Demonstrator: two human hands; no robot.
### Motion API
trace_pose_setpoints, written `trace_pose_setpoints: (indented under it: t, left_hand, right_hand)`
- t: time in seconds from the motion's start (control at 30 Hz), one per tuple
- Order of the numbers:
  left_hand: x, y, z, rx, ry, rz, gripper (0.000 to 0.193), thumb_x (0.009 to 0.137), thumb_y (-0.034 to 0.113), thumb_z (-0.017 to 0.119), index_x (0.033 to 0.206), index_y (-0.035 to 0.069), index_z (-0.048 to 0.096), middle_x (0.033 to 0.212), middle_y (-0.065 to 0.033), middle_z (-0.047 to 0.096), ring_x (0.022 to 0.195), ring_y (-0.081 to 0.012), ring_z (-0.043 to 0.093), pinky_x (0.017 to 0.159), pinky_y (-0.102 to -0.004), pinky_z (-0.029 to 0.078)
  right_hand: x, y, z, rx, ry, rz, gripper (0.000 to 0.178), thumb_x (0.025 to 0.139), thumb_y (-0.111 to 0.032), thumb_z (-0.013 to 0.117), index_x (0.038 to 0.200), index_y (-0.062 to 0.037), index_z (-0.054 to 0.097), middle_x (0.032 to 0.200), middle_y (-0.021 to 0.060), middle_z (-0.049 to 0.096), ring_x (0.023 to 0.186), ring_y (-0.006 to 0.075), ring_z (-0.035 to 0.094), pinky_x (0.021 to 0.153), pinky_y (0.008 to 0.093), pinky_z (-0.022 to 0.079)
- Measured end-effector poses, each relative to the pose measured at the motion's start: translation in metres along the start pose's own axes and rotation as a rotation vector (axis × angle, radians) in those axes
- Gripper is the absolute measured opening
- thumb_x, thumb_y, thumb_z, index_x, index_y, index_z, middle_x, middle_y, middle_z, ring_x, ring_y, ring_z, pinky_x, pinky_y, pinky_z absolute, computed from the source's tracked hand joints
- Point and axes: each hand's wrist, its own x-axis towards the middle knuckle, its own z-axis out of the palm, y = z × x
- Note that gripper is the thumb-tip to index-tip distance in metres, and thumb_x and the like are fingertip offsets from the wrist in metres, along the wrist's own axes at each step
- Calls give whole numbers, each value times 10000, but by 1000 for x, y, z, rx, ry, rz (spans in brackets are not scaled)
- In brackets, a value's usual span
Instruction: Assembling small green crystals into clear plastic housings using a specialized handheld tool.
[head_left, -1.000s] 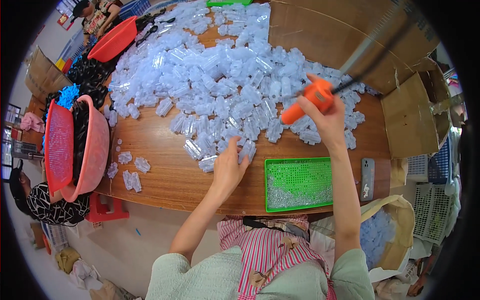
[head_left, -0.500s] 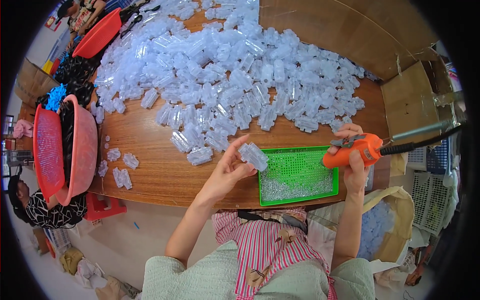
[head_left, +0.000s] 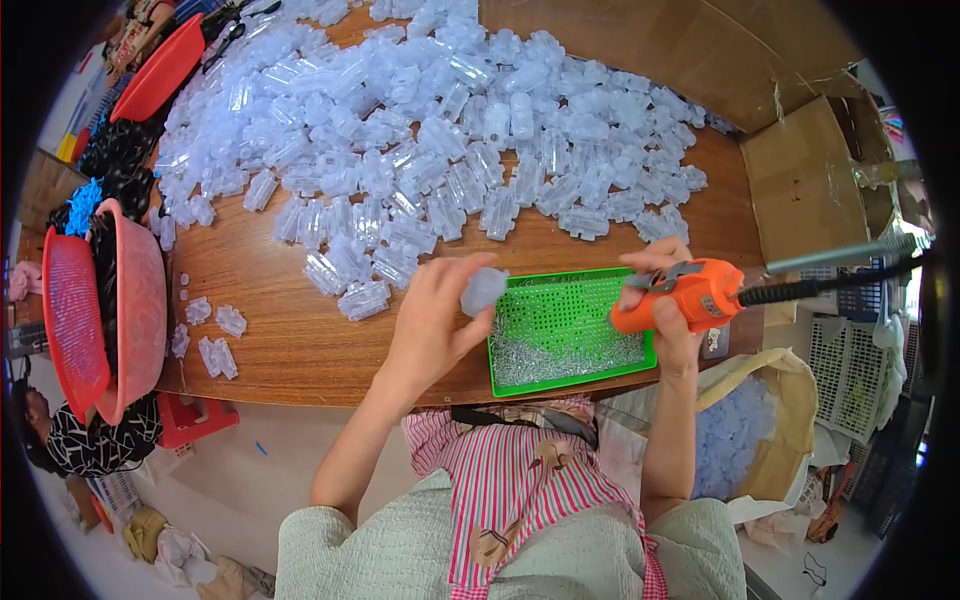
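Observation:
Between the thumb and fingers of my left hand is a clear plastic housing, turned end-on beside the tray's left edge. My right hand is wrapped round an orange electric screwdriver, which lies sideways above the tray's right end with its tip toward the left. Under both hands sits a green perforated tray, its near half covered with many small silvery screws. A large heap of similar clear housings spreads over the far side of the wooden table.
Cardboard walls the table's right and far side. A dark cable and metal spring run off right from the screwdriver. A sack of plastic parts stands at lower right. Red baskets and a person in patterned clothes are at left.
My left hand has turned the plastic housing from lying lengthwise to end-on. The whole scene has shifted a little left in view; the right hand still grips the screwdriver.

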Motion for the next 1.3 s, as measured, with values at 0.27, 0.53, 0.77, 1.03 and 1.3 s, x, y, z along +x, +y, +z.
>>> trace_pose_setpoints:
  t: [0.27,0.53,0.77,1.03,1.3]
  left_hand:
    - [17,-12,45,326,-83,257,634,679,138,774,1272,178,552,1032,-91,522,985,-293,525,845,-378,443]
    - [10,-31,52,-51,-16,152,696,668,79,790,1304,89,507,1063,-116,606,991,-308,565,866,-390,468]
    - [4,-30,60,-38,32,98,541,668,26,764,1180,75,597,1077,-109,595,1025,-301,559,885,-385,473]
    - [-1,-31,65,-73,84,26,569,660,33,781,1199,100,612,1071,-110,585,999,-296,573,839,-385,497]
    - [-2,-34,67,-82,98,24,576,649,33,791,1196,110,627,1055,-98,595,968,-276,587,802,-364,502]
  right_hand:
    - [-2,18,43,205,86,88,619,765,-577,708,937,15,647,842,54,538,673,105,590,606,243,476]
    - [8,50,62,268,203,-77,693,777,-659,644,950,11,612,784,46,574,656,113,550,585,252,454]
    - [9,69,68,322,188,-130,668,780,-638,657,910,15,595,743,59,566,626,129,531,549,255,457]
    - [9,79,66,297,125,-105,683,792,-663,620,924,3,555,769,71,490,645,160,517,562,300,482]
    - [8,76,69,293,138,-93,686,789,-679,609,913,-7,549,747,64,470,630,160,511,544,300,478]
